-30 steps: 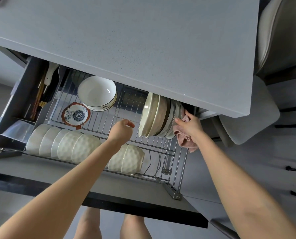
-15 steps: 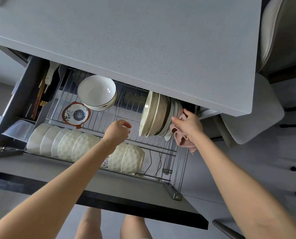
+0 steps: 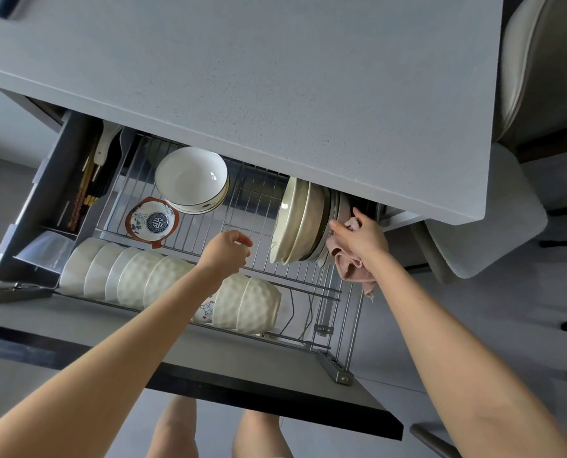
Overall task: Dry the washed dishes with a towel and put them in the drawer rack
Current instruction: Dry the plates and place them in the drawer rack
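Note:
The wire drawer rack (image 3: 242, 206) is pulled out under the grey countertop. Several cream plates (image 3: 300, 223) stand on edge at its right end. My right hand (image 3: 363, 239) clutches a pink towel (image 3: 351, 262) and its fingertips touch the rightmost plate. My left hand (image 3: 227, 252) hovers over the middle of the rack, fingers loosely curled, holding nothing. A row of white dimpled bowls (image 3: 136, 276) lies along the front rail. A white bowl (image 3: 191, 178) and a small red-rimmed dish (image 3: 151, 223) sit at the back left.
The grey countertop (image 3: 275, 94) overhangs the drawer's back and hides the plates' far side. Chopsticks and utensils (image 3: 85, 193) fill a left side compartment. The dark drawer front (image 3: 275, 401) juts toward my legs. A pale chair (image 3: 540, 77) stands at the right.
My left hand has drifted slightly left and back from the plates, fingers curling. My right hand stays against the rightmost plate with the towel.

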The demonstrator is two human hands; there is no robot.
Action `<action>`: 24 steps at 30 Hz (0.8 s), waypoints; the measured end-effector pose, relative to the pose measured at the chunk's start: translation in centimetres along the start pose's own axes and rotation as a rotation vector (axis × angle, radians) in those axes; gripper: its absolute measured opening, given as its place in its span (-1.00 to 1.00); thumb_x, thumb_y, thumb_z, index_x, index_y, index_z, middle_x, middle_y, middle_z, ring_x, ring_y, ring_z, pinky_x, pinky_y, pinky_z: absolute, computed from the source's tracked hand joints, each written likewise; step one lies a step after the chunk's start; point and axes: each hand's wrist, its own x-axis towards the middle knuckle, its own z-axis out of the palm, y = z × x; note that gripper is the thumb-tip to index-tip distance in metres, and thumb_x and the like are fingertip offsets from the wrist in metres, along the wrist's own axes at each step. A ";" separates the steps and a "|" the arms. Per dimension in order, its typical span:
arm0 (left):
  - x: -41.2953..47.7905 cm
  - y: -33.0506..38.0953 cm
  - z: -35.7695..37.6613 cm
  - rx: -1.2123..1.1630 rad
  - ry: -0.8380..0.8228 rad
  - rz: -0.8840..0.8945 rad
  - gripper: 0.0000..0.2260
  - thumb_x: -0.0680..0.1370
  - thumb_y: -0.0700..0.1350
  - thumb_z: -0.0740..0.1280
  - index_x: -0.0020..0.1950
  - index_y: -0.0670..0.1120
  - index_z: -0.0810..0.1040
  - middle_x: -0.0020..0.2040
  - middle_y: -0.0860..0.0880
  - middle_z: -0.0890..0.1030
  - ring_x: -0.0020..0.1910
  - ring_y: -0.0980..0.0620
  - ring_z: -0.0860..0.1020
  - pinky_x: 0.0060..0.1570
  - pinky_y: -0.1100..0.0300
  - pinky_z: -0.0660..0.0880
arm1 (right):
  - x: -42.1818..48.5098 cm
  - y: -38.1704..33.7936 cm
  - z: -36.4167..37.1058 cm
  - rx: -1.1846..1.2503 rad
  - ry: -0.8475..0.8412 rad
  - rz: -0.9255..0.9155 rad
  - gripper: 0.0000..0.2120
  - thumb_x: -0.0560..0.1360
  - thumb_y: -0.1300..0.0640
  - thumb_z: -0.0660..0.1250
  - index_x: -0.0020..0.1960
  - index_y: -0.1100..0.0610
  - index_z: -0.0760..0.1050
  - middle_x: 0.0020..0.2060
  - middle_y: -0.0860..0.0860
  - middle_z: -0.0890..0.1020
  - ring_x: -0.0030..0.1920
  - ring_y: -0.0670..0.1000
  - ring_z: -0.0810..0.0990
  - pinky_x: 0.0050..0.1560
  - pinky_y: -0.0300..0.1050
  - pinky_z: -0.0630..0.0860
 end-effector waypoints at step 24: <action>-1.5 -0.5 -3.1 -0.017 0.005 0.004 -0.75 0.54 -0.35 0.10 0.07 -0.17 0.52 -0.06 -0.17 0.59 -0.20 -0.02 0.51 -0.21 0.17 0.47 | -2.0 0.7 0.7 -0.183 0.024 0.008 -0.50 0.58 -0.18 0.13 0.47 -0.02 0.28 0.34 -0.01 0.50 0.21 0.11 0.54 -0.10 -0.11 0.46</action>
